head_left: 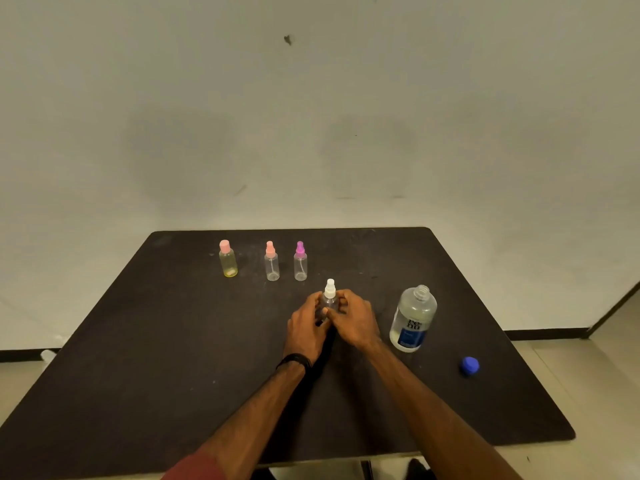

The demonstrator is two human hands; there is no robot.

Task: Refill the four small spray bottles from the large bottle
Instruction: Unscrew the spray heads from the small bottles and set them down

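Near the surface's middle, both hands, left [306, 327] and right [353, 322], had fingers curled round the white-topped bottle [329, 299], probably steadying it for unscrewing; the large bottle [412, 318] stood uncapped beside.

The flat table top [138, 358] is matt black with faint pale scuffs. On it, the small yellow-tinted plastic bottle [228, 263] wears a pale pink cap. Next to it, a small clear spray bottle [272, 266] has a salmon-pink nozzle, and another small clear spray bottle [300, 266] has a magenta-purple nozzle. The small clear bottle [330, 299] between the hands carries a white spray top. The large clear plastic bottle [412, 318] has a deep blue label with dark lettering above it. A round screw cap [469, 366] is bright blue. The left wrist has a black band [294, 360], the sleeve [194, 467] is dull red, and the wall [311, 98] is greyish off-white.
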